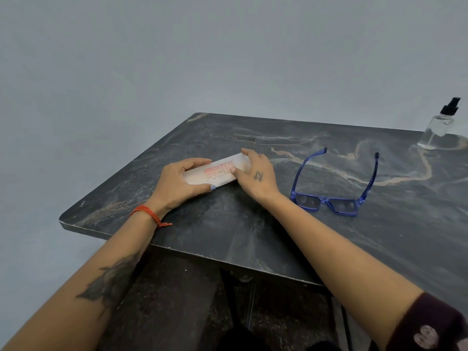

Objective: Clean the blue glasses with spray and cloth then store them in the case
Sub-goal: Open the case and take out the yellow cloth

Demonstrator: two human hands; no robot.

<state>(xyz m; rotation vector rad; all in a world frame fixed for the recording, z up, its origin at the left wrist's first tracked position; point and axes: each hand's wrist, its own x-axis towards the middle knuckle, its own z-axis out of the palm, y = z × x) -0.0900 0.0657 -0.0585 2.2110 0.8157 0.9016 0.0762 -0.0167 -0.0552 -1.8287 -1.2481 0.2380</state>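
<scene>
- The left forearm reaches in from the lower left and runs up and to the right over the near edge of the dark marbled table (228,224); a tattoo shows on the forearm and an orange thread bracelet (149,215) circles the wrist.
- The left hand (177,183) lies knuckles-up at the left end of the white case (217,171). Its fingers curl over the far long edge and the thumb presses along the near edge, so the hand grips that end.
- The case is a long, flat white box with red lettering on top. It lies on the table, slanting up toward the right, between the two hands.
- The right hand (255,173) covers the right end of the case, back of the hand upward with a small tattoo on it. Its fingers hook over the far end and the thumb tip presses on the printed top, so this hand also holds the case.
- The right forearm stretches back to the lower right, where a dark patterned sleeve (430,325) begins.
- The blue glasses (334,188) rest on the table just right of the right wrist, apart from both hands, with the lenses toward the person and both arms unfolded, pointing away.
- A clear spray bottle (439,127) with a black pump top stands upright at the far right of the table, well apart from the glasses.
</scene>
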